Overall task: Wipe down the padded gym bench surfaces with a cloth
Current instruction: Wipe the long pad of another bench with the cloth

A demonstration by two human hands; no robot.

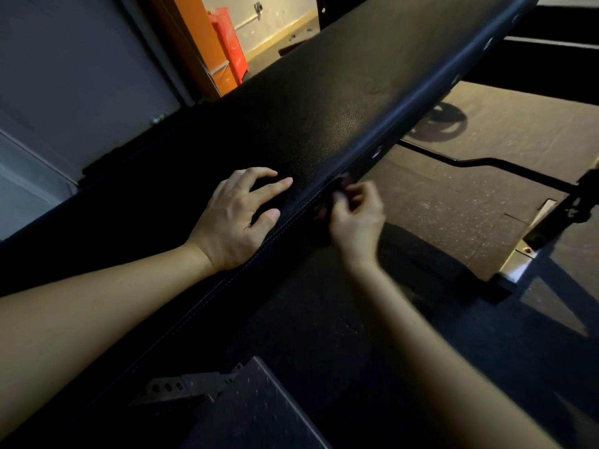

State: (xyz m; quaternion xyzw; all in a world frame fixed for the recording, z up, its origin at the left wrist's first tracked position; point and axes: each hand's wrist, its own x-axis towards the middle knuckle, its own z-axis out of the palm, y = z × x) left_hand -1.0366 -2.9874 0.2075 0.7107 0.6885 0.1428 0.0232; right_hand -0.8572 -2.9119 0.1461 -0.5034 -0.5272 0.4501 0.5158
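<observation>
The bench pad (340, 102) runs across the view from 8 o'clock to 1 o'clock. Its stitched side edge faces the rubber floor (470, 196) at 3 o'clock. The left grip (236, 218) rests on top with fingers spread and arched, probably steadying the pad. Just at its 3 o'clock, the right grip (353, 218) curls against that side edge, wrist bent. It pinches what looks like a dark cloth (339, 186), though the light is too dim to be sure.
</observation>
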